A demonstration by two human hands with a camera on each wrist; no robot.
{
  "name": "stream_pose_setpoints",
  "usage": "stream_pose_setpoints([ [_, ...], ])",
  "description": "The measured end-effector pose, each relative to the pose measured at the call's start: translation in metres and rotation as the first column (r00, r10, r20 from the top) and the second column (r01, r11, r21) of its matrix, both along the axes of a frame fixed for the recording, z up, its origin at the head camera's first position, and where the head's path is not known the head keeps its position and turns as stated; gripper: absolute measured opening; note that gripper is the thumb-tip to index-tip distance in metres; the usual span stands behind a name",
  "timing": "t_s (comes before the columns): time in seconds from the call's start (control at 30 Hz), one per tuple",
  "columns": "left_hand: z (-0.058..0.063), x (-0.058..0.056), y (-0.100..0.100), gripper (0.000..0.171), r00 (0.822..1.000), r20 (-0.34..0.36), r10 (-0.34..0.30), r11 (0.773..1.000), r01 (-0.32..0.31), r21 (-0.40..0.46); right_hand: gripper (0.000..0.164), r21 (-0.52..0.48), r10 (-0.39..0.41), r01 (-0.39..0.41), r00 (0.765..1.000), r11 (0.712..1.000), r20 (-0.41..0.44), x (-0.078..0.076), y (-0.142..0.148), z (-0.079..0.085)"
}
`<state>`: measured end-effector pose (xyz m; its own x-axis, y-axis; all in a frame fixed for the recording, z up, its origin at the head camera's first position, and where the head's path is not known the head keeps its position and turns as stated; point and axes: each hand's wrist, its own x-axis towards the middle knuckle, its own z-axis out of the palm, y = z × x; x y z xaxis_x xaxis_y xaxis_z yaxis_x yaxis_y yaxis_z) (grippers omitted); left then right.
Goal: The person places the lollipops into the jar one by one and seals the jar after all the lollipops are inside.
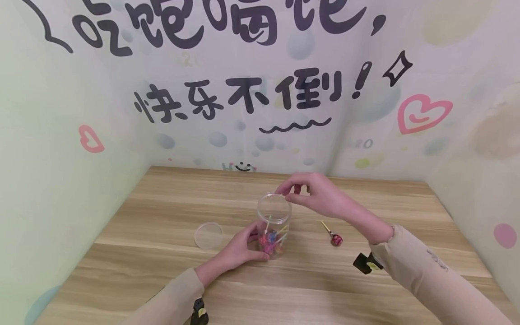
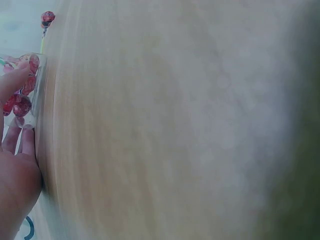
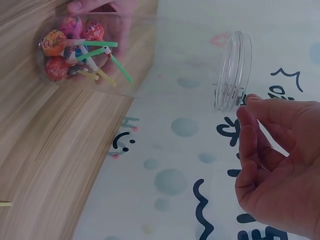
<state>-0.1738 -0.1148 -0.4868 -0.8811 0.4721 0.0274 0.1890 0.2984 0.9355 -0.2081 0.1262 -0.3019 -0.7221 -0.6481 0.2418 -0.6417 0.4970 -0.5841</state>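
Observation:
A clear plastic jar point(image 1: 274, 221) stands upright on the table with its mouth uncovered. Several wrapped lollipops point(image 3: 70, 47) lie heaped at its bottom, sticks pointing various ways. My left hand point(image 1: 239, 248) holds the jar low on its side, thumb in front and fingers curled behind. At the jar's rim point(image 3: 232, 72) is my right hand point(image 1: 318, 194), its thumb and index fingertips close together right at the edge, with no lollipop visible between them. One more lollipop point(image 1: 336, 239), red-wrapped with a yellow stick, lies on the table right of the jar.
A clear round lid point(image 1: 208, 235) lies flat on the wooden table point(image 1: 170, 280) left of the jar. Behind the table's back edge hangs a white printed backdrop point(image 1: 243, 149), and pale walls close in both sides.

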Motion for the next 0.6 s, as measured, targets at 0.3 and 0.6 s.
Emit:
stream_pose_setpoints([
  [0.3,-0.001,0.0,0.0,0.085,1.0,-0.003,0.002,1.0,-0.002,-0.004,0.022,-0.034,-0.065,0.065,0.998,0.997,0.008,-0.008,0.019,-0.008],
  [0.6,-0.001,0.0,0.0,0.081,1.0,0.013,0.014,1.0,-0.014,0.002,0.022,-0.038,-0.103,0.104,0.994,0.994,0.035,-0.021,0.052,-0.032],
])
